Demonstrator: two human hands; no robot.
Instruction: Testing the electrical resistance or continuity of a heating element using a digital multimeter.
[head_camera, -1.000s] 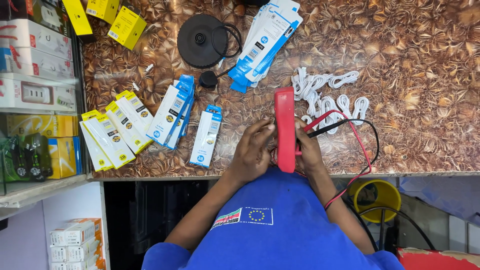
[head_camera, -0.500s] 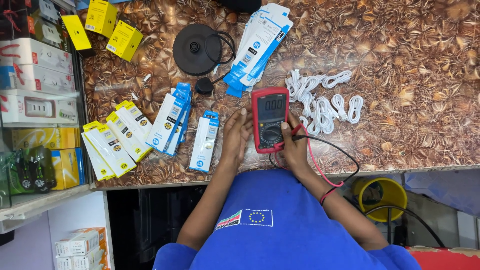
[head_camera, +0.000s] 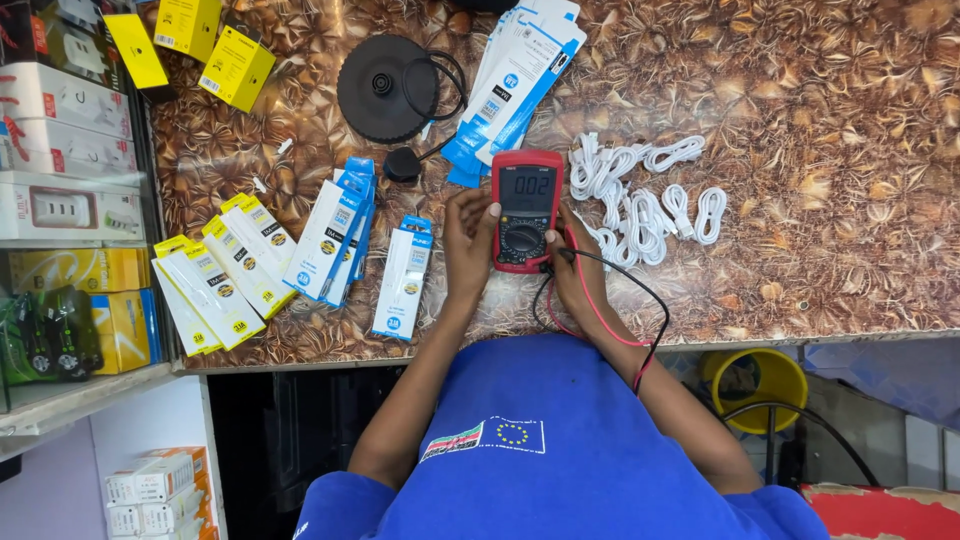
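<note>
Meter: I see a red digital multimeter (head_camera: 526, 210) lying face up on the brown patterned counter (head_camera: 820, 200), near its front edge, screen lit, dial below the screen.
Left hand: my left hand (head_camera: 468, 240) rests against the meter's left side, fingers curled loosely onto its edge, touching rather than clamping it.
Right hand: my right hand (head_camera: 575, 270) sits at the meter's lower right corner, fingers pressed together around the plugs where the leads enter; I cannot tell how firmly.
Leads: a red and a black test lead (head_camera: 620, 300) loop from the meter's base over the counter edge toward my right arm.
Right of meter: a heap of coiled white cables (head_camera: 650, 200), just beside the meter.
Left of meter: blue-and-white cable packs (head_camera: 403, 278) and yellow-and-white packs (head_camera: 215, 280), laid flat.
Behind meter: a black round kettle base (head_camera: 385, 88) with its cord, and a fan of blue-and-white packets (head_camera: 520, 70).
Far left: shelves of boxes (head_camera: 60, 150).
</note>
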